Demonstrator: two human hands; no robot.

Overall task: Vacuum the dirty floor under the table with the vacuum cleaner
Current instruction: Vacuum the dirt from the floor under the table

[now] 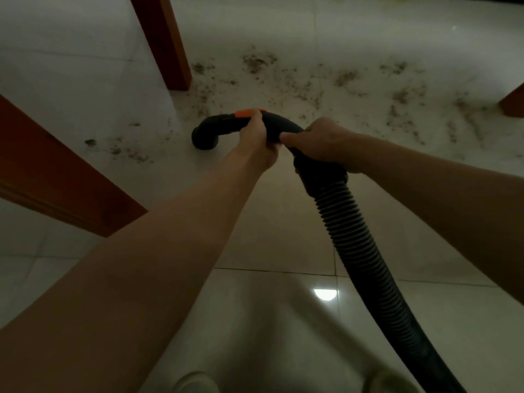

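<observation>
A black vacuum hose handle with an orange slider curves down to an open nozzle end just above the pale tiled floor. My left hand grips the handle by the orange slider. My right hand grips it just behind, where the ribbed black hose joins. The hose runs back to the lower right edge. Dark dirt is scattered across the tiles beyond the nozzle, with a smaller patch to its left.
A reddish wooden table leg stands behind the nozzle at upper left. A wooden beam or leg crosses the left side, and another leg's foot shows at the right edge. My shoes are at the bottom.
</observation>
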